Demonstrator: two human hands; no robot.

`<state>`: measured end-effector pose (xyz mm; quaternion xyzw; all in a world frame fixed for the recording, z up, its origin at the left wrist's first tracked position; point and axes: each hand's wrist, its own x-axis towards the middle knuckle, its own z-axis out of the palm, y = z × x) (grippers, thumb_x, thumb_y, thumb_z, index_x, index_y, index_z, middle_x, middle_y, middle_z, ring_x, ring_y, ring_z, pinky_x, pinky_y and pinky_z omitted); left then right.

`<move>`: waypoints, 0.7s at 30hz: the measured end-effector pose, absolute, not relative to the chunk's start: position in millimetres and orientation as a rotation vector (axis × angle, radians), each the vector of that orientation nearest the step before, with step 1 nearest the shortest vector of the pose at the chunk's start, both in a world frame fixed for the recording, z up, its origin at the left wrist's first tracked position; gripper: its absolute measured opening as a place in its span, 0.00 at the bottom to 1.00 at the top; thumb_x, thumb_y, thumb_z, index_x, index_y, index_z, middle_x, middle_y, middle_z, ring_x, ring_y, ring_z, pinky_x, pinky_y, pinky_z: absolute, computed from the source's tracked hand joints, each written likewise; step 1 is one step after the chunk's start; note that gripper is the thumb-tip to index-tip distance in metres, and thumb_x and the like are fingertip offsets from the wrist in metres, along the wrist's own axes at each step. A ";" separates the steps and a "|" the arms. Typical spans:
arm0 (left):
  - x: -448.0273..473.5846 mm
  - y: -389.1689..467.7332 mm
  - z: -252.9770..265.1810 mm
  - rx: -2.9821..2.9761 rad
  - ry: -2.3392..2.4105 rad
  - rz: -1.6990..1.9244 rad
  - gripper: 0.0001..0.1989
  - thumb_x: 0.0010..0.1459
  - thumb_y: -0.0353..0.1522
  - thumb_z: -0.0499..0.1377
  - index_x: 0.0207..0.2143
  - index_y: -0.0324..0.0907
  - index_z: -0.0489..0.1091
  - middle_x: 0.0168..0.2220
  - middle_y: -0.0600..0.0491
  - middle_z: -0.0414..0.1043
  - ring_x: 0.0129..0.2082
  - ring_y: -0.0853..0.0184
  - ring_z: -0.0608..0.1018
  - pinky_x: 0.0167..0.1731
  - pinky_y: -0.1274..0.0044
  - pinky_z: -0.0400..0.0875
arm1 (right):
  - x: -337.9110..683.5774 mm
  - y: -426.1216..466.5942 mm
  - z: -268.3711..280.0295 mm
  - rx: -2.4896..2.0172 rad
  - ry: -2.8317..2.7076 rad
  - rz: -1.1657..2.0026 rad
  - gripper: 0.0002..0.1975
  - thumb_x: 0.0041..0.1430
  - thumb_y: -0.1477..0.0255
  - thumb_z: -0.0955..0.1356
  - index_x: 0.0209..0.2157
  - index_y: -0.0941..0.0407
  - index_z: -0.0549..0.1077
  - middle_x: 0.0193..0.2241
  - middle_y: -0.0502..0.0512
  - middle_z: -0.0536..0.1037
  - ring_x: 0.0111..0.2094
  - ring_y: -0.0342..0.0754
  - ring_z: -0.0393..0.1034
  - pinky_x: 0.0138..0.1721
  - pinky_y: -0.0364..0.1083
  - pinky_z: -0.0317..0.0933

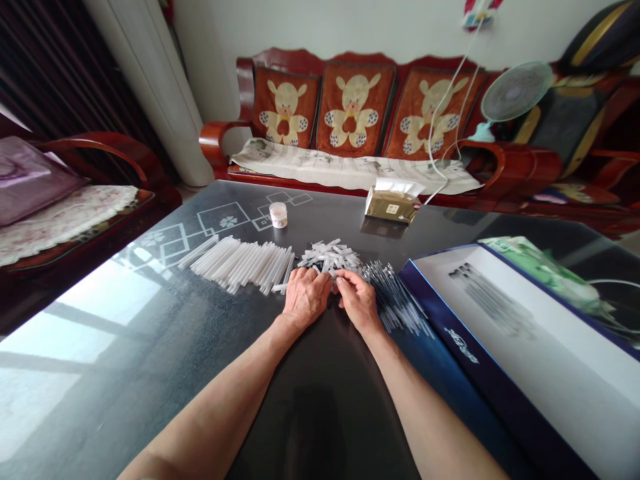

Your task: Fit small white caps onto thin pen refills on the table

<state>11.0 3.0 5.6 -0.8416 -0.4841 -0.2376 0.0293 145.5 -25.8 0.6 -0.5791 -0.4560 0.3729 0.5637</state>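
Dark table (pixel 150 347), unreadable box logo (pixel 461 344)

Glossy dark glass-like table top (pixel 150 347) with sharp window reflections, translucent white plastic tubes (pixel 240 263), small white plastic caps (pixel 327 255), matt white cardboard box lid (pixel 540 347) (smooth blue edge), polished red wooden bench (pixel 220 137), soft printed cloth cushions (pixel 355 110)

- tabletop (pixel 150 347): glossy black, white square-outline pattern at far side
- tubes (pixel 240 263) on tabletop: translucent white
- box (pixel 525 327) right of tubes: white inside, dark blue rim
- sofa cushions (pixel 356 107) beyond tabletop: orange, cream bear print
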 end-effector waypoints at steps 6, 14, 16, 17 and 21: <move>11.7 2.2 4.0 -2.590 -1.473 -0.755 0.16 0.67 0.40 0.49 0.39 0.45 0.75 0.30 0.51 0.71 0.35 0.62 0.71 0.40 0.71 0.58 | 144.0 -25.5 2.6 -1.429 -0.978 0.840 0.24 0.51 0.52 0.67 0.38 0.58 0.73 0.25 0.53 0.76 0.21 0.44 0.69 0.15 0.40 0.61; 11.3 2.2 4.5 -2.574 -1.445 -0.788 0.15 0.66 0.39 0.50 0.37 0.45 0.75 0.30 0.51 0.71 0.35 0.62 0.71 0.39 0.71 0.58 | 145.1 -25.8 -0.3 -1.362 -1.080 0.840 0.21 0.51 0.56 0.68 0.40 0.57 0.74 0.28 0.53 0.77 0.25 0.46 0.71 0.17 0.40 0.63; 11.6 2.2 4.0 -2.576 -1.429 -0.806 0.15 0.66 0.39 0.50 0.38 0.45 0.75 0.30 0.51 0.71 0.35 0.62 0.71 0.39 0.71 0.58 | 145.5 -25.6 0.6 -1.367 -1.060 0.833 0.23 0.51 0.55 0.68 0.42 0.57 0.73 0.33 0.55 0.77 0.27 0.47 0.72 0.16 0.40 0.63; 11.8 2.2 3.6 -2.579 -1.419 -0.813 0.15 0.66 0.40 0.50 0.38 0.45 0.75 0.30 0.51 0.71 0.35 0.62 0.71 0.39 0.71 0.58 | 145.2 -25.3 0.7 -1.387 -1.039 0.822 0.23 0.51 0.54 0.68 0.42 0.57 0.73 0.33 0.55 0.77 0.27 0.47 0.73 0.16 0.40 0.63; 12.1 2.4 1.2 -2.580 -1.412 -0.818 0.15 0.66 0.40 0.50 0.39 0.45 0.75 0.30 0.51 0.72 0.34 0.62 0.71 0.39 0.71 0.58 | 142.7 -24.1 -1.8 -1.468 -1.038 0.787 0.23 0.53 0.51 0.66 0.35 0.58 0.74 0.20 0.51 0.73 0.19 0.45 0.68 0.16 0.41 0.63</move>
